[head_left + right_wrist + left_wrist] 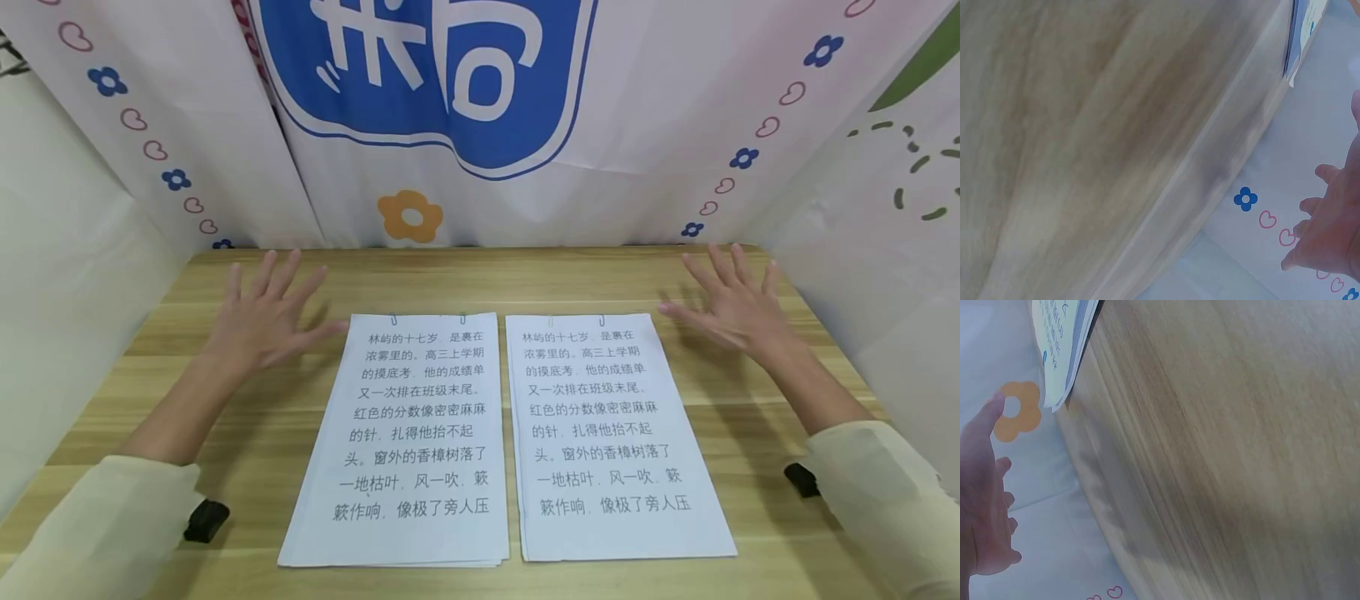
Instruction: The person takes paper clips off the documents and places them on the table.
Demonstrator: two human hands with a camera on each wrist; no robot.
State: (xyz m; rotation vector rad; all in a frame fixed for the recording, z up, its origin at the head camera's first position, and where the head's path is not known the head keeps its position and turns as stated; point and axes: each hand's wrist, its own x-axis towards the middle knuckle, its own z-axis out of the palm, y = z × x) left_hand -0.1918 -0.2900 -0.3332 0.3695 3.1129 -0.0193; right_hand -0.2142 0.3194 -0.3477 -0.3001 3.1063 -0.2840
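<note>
Streaky wood-grain tabletop (pixel 450 279) bears two rectangular paper stacks (pixel 416 442) between the spread left hand (pixel 262 321) and spread right hand (pixel 738 312).

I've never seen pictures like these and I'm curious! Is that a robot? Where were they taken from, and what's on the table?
No robot here: these are a person's bare hands, the left hand and the right hand. The straight-on picture comes from a camera on the person's head, looking forward and down. The two slanted ones come from cameras worn on each wrist. On the wooden table lie two paper stacks side by side, the left stack and the right stack, both printed with writing. Both hands have their fingers spread and hold nothing.
</note>
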